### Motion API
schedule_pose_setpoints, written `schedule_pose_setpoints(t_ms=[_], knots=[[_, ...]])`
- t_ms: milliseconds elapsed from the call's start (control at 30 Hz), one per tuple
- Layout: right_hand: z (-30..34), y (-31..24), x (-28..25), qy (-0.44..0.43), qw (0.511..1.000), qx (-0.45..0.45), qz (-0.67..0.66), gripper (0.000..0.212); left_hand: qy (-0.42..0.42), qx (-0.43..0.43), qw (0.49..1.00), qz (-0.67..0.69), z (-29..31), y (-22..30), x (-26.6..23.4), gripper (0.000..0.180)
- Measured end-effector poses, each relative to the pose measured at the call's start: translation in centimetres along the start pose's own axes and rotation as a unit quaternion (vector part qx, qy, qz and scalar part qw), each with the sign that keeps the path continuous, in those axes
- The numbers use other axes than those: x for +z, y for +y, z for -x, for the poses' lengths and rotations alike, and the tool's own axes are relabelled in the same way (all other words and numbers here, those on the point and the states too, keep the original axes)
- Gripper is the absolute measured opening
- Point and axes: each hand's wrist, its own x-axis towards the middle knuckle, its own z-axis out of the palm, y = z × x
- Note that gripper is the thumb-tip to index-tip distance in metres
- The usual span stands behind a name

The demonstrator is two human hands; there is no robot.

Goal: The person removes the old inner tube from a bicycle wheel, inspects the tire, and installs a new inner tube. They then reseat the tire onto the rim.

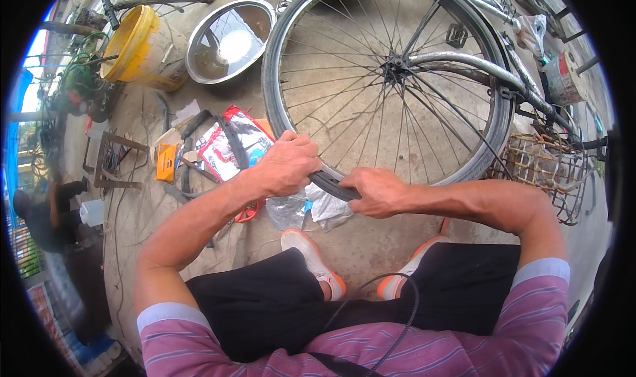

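Note:
A bicycle wheel (391, 65) with a grey rim and thin spokes stands upside down in front of me, its black tyre (271, 79) around the rim. My left hand (288, 165) grips the tyre at the wheel's lower left edge, fingers curled over it. My right hand (375, 191) clamps the tyre just to the right, at the bottom of the wheel. The two hands are a short gap apart on the same stretch of tyre. The bicycle frame (464, 62) runs off to the upper right.
A metal basin (228, 39) and a yellow bucket (136, 46) stand at the upper left. Packets, a rubber strip and tools (218, 148) lie on the concrete at left. A wire basket (546, 168) sits at right. My shoes (311, 254) rest below the wheel.

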Motion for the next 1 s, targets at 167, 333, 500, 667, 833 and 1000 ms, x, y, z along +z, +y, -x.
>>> schedule_pose_setpoints(t_ms=[167,333,500,667,833,1000], knots=[[0.8,-0.3,0.6,0.064,0.997,-0.024,0.027,0.031,0.005,-0.014,1.0,0.018,-0.3,0.1,0.2,0.022],[0.5,-0.2,0.4,0.067,0.995,-0.044,0.063,0.031,0.007,0.009,0.997,0.083,-0.4,0.7,0.3,0.029],[1.1,1.1,0.5,0.11,0.989,-0.097,0.029,0.033,-0.036,-0.02,0.998,0.046,-0.9,2.0,0.1,0.028],[2.4,2.3,0.8,0.124,0.984,-0.104,0.077,0.033,-0.089,-0.075,0.989,0.086,-1.7,2.1,-0.6,0.03],[4.4,3.5,-0.2,0.102,0.98,-0.121,0.124,0.032,0.036,-0.127,0.96,0.247,-0.6,0.4,-0.3,0.023],[4.9,3.5,-1.7,0.027,0.991,-0.061,0.119,0.035,0.036,-0.059,0.978,0.196,-0.3,0.2,0.1,0.022]])
